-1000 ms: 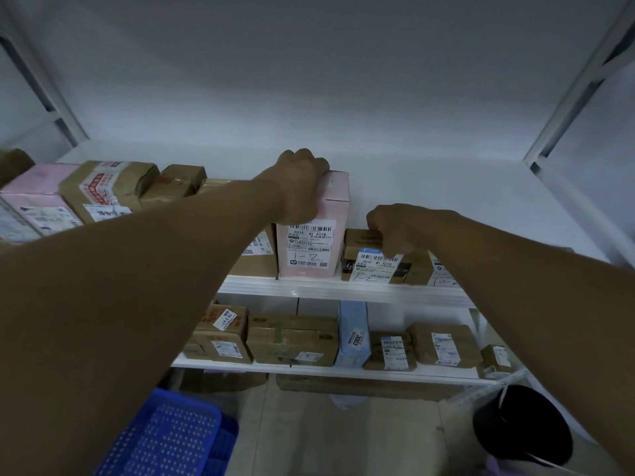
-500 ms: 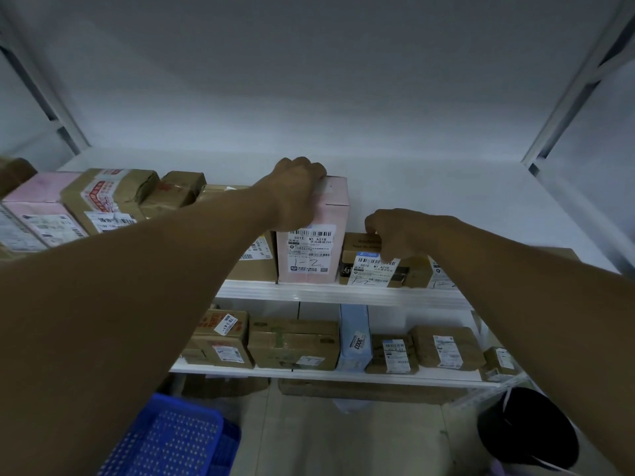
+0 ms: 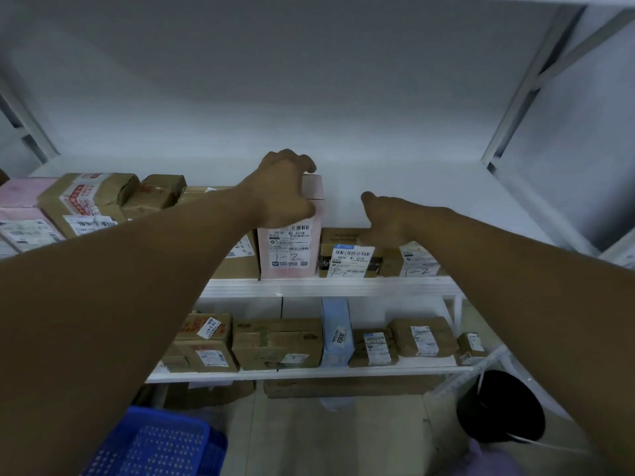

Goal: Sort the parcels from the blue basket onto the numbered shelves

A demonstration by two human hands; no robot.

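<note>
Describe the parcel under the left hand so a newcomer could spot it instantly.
Start at the white upper shelf, the one both arms reach over. Near the middle of its front edge stands the tall pink cardboard box, with the left hand gripping its top. It is pink and rises well above the brown cardboard boxes on either side.

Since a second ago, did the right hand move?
Yes. The right hand slid right and back along the brown box, away from the pink box; its fingers no longer curl over the brown box's front.
</note>
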